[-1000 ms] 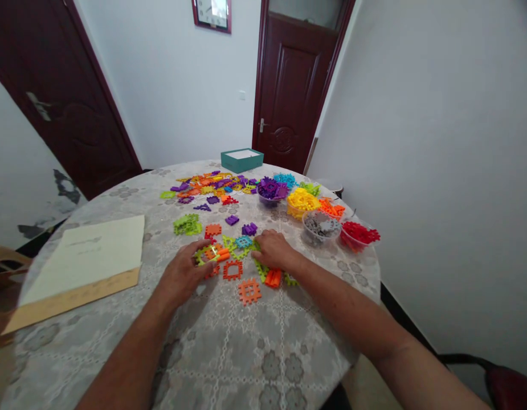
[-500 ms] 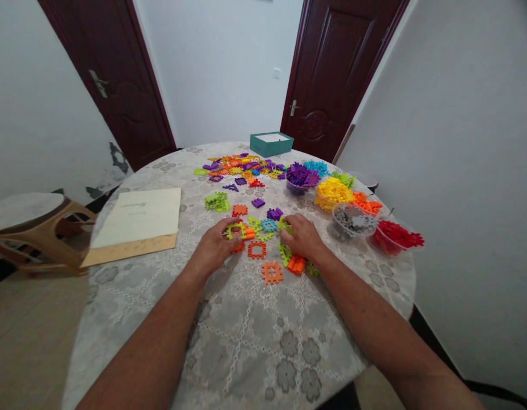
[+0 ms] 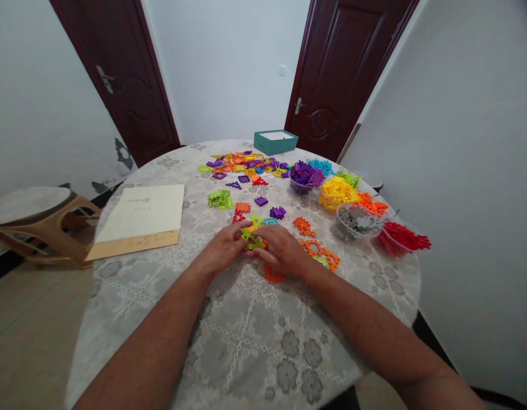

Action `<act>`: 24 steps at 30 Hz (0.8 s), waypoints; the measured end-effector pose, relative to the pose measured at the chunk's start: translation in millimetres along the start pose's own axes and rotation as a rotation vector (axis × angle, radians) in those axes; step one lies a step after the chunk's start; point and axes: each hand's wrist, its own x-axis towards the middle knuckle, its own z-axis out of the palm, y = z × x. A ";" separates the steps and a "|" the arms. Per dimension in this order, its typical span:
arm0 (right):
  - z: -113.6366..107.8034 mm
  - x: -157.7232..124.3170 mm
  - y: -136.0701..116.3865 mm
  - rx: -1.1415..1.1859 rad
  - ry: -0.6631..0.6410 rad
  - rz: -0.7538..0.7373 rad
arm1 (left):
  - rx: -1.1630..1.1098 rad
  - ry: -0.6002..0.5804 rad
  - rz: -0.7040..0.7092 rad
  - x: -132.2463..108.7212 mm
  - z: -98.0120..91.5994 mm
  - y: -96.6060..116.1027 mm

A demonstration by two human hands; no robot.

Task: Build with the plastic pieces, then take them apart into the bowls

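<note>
My left hand point(image 3: 223, 249) and my right hand point(image 3: 281, 250) meet in the middle of the round table point(image 3: 246, 341), fingers closed around a cluster of green interlocking plastic pieces point(image 3: 252, 238) held between them. An orange piece point(image 3: 272, 277) pokes out from under my right hand. Loose orange pieces point(image 3: 319, 250) lie just right of my right hand. Purple pieces point(image 3: 277, 213) and an orange square piece point(image 3: 242, 208) lie just beyond the hands.
Bowls of purple point(image 3: 305, 174), yellow point(image 3: 336, 192), grey point(image 3: 358, 220) and red pieces point(image 3: 403, 237) line the right rim. A mixed heap point(image 3: 246, 164) and a teal box point(image 3: 276, 141) sit farther back. A paper booklet point(image 3: 141, 212) lies left. A wooden stool point(image 3: 36, 219) stands off-table left.
Both hands came together from apart and now hold the green cluster between them. Orange pieces now lie right of my right hand. The camera tilted down and shifted.
</note>
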 end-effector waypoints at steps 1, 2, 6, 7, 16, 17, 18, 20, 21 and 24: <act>-6.3 -1.5 6.0 -0.003 0.025 0.027 | -0.017 0.026 -0.002 0.9 0.1 0.7; -14.2 -3.4 13.0 -0.021 0.043 0.071 | -0.038 0.062 0.000 2.0 0.0 1.5; -45.8 -13.9 39.0 -0.142 -0.097 0.283 | -0.134 0.225 0.005 5.5 -3.8 4.5; -50.4 -16.6 42.5 -0.161 -0.159 0.307 | -0.153 0.241 0.003 5.8 -5.3 4.9; -38.3 -24.4 32.5 -0.324 -0.407 0.406 | -0.282 0.224 -0.025 4.2 -6.1 8.4; -37.1 -23.7 32.5 -0.322 -0.414 0.408 | -0.284 0.223 -0.031 4.0 -5.3 9.0; -36.4 -23.1 33.2 -0.317 -0.416 0.407 | -0.282 0.221 -0.034 3.8 -4.7 9.6; -35.7 -21.9 36.0 -0.301 -0.394 0.403 | -0.273 0.215 -0.033 3.1 -3.7 10.7; -35.4 -21.2 37.7 -0.288 -0.365 0.400 | -0.266 0.208 -0.032 2.7 -3.4 11.0; -33.9 -18.3 40.8 -0.207 -0.214 0.366 | -0.256 0.172 -0.037 1.1 -2.8 11.3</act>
